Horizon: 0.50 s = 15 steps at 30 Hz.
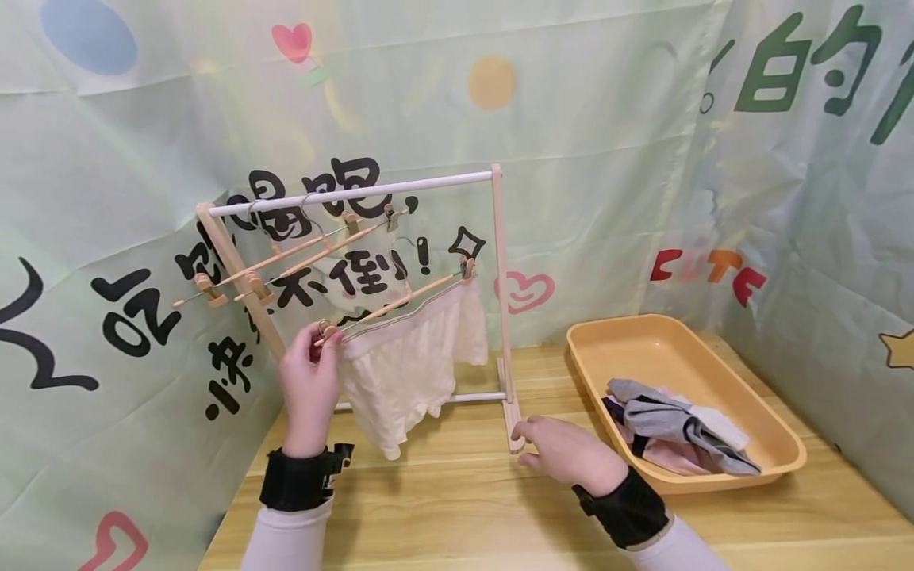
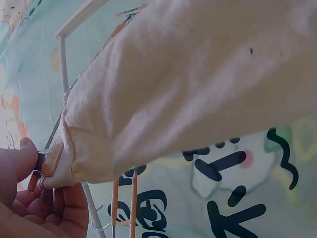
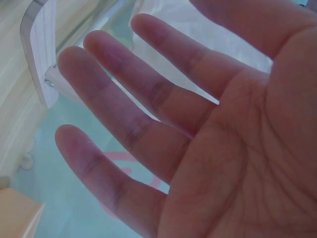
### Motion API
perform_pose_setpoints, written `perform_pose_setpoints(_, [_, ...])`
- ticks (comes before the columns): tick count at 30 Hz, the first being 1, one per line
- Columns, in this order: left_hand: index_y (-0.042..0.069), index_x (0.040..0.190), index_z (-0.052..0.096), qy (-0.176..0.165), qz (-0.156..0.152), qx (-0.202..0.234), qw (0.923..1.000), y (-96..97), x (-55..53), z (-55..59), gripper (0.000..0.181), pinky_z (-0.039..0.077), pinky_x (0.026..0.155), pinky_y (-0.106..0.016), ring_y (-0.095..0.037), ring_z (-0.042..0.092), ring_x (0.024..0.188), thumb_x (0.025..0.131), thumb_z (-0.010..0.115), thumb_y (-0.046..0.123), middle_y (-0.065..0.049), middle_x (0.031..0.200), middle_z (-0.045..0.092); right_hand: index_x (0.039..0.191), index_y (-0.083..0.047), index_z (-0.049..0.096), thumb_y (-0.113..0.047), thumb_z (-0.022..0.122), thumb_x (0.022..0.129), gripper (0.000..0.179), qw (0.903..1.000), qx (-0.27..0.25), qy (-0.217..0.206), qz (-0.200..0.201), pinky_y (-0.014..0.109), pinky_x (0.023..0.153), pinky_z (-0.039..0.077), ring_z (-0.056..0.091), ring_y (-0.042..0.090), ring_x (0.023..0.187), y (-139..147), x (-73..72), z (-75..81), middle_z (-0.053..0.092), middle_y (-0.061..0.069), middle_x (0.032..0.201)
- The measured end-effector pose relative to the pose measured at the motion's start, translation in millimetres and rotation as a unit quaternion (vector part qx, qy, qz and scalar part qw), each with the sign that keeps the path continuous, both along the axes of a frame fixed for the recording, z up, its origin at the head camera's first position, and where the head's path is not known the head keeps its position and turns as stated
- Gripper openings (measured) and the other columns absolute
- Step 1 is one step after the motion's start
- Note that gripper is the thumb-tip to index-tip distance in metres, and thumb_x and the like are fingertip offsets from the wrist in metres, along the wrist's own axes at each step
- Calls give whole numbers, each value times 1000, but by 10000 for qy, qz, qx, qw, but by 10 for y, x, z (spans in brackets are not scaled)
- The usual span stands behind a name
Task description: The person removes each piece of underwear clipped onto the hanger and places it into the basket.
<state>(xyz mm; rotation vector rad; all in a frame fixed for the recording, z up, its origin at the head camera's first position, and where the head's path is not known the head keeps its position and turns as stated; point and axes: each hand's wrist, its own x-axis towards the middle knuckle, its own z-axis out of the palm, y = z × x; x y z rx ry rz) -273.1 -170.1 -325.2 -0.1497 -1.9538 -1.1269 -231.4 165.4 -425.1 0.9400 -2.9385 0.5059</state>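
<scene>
In the head view my left hand (image 1: pixel 311 381) pinches the wooden clip (image 1: pixel 327 329) at the left end of a clip hanger (image 1: pixel 407 297). Cream-coloured shorts (image 1: pixel 410 361) hang by their waistband from this hanger, with a second clip (image 1: pixel 467 268) at its right end. The hanger slants up to the right, its hook below the rack's top bar. The left wrist view shows thumb and fingers around the clip (image 2: pixel 50 159) at the cloth's corner. My right hand (image 1: pixel 571 452) holds nothing, its fingers spread near the foot of the drying rack (image 1: pixel 502 317).
Two bare clip hangers (image 1: pixel 300 258) hang at the left of the rack's white top bar (image 1: pixel 428 183). A yellow-orange basin (image 1: pixel 635 341) with folded clothes (image 1: pixel 671 428) stands right on the wooden table (image 1: pixel 443 500). Printed cloth (image 1: pixel 607 159) encloses the back and sides.
</scene>
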Motion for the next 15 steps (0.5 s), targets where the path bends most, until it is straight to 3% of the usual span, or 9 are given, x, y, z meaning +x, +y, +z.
perform_pose_setpoints(8, [0, 101, 66, -11, 18, 148, 9999, 8, 72, -129, 26, 41, 57, -15, -15, 52, 68, 89, 65, 23, -14, 86, 68, 106, -12, 64, -22, 70, 85, 24, 9999, 11, -115, -85, 37, 65, 50, 56, 15, 74, -10, 6, 17, 63, 4, 96])
perform_pose_setpoints(15, [0, 102, 66, -271, -31, 444, 9986, 2, 152, -251, 26, 40, 56, -11, -13, 51, 69, 90, 65, 23, -14, 88, 68, 106, -13, 65, -23, 70, 85, 25, 9998, 73, -114, -124, 37, 65, 50, 56, 14, 75, -17, 8, 17, 63, 3, 96])
